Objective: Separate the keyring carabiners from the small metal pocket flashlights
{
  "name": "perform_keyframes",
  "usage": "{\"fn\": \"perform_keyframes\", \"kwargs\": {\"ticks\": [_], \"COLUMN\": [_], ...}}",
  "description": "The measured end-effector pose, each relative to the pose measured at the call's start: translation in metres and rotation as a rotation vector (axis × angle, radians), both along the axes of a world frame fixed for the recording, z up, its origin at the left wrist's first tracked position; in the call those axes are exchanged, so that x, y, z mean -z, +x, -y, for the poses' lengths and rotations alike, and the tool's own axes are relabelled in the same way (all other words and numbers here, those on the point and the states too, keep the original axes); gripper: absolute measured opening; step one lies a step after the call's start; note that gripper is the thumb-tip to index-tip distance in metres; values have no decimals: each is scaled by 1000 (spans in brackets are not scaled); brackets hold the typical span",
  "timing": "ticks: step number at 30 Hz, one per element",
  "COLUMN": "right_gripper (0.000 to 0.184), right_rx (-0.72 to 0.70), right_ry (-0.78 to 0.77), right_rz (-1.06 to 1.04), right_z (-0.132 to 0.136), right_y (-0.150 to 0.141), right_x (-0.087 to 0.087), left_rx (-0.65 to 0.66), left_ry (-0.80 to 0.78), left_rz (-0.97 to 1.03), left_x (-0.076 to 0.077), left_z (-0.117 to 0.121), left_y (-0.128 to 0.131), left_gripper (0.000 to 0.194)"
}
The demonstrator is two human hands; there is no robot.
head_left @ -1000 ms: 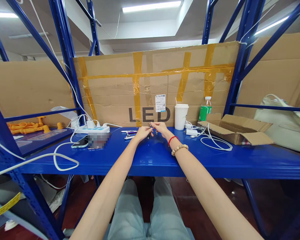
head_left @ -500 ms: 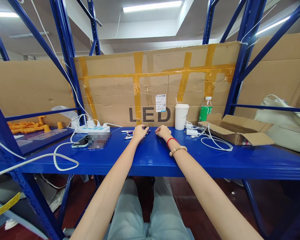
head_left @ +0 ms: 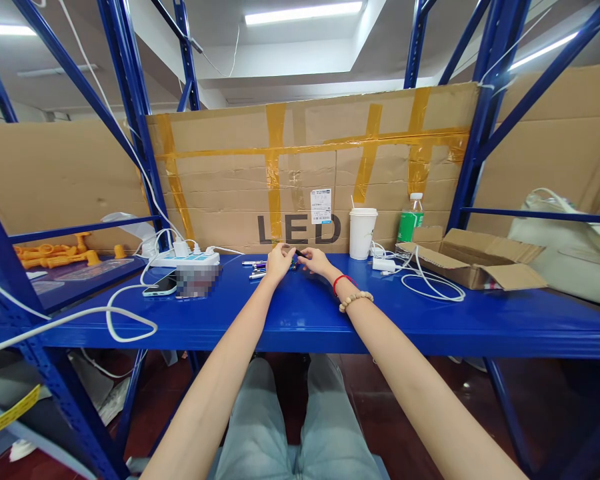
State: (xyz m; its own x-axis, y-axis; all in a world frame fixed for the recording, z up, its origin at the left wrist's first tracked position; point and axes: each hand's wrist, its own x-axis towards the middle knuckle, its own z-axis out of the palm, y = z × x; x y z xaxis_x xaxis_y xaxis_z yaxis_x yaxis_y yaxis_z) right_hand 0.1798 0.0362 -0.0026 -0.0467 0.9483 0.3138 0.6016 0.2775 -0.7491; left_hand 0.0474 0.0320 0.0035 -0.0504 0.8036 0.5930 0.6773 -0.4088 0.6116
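Grip of right hand (head_left: 316,261) closed on small black pen part (head_left: 301,254), center of frame; left hand (head_left: 279,261) touches its other end, finger closure unclear. Pens (head_left: 258,269) lie on blue surface (head_left: 300,310), just left of left hand.

We see one blue shelf (head_left: 305,317), with a shiny top. On its left part we find a white power strip (head_left: 210,259), a phone (head_left: 163,285) and, just beside the phone, a blurred item (head_left: 196,280). Near the middle lie several pens (head_left: 258,272), close together. More to the right there stand an upright white cup (head_left: 363,233) and a green-labelled bottle (head_left: 411,221). We see also a white adapter (head_left: 384,265), a looped cable (head_left: 437,297) and an open box (head_left: 473,260).
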Motion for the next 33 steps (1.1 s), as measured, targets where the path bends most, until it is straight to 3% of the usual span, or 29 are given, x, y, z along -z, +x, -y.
{"fn": "perform_keyframes", "kwargs": {"ticks": [6, 10, 17, 23, 28, 33], "right_gripper": [24, 29, 24, 23, 24, 24], "right_rx": [347, 501, 523, 532, 539, 526], "right_ry": [-59, -113, -177, -125, 6, 87], "right_rz": [55, 101, 189, 196, 177, 151], "right_z": [-1, 1, -3, -5, -1, 1], "right_y": [24, 34, 37, 36, 35, 31], "right_x": [-1, 0, 4, 7, 3, -1], "left_rx": [-48, -37, -37, -70, -197, -341], "left_ry": [-54, -70, -92, -138, -200, -308], "left_rz": [10, 8, 1, -35, -112, -318], "left_x": [1, 2, 1, -2, -5, 0], "left_z": [-2, -4, -2, 4, 12, 15], "left_y": [-2, -3, -2, -1, -2, -3], "left_gripper": [20, 20, 20, 22, 23, 24]}}
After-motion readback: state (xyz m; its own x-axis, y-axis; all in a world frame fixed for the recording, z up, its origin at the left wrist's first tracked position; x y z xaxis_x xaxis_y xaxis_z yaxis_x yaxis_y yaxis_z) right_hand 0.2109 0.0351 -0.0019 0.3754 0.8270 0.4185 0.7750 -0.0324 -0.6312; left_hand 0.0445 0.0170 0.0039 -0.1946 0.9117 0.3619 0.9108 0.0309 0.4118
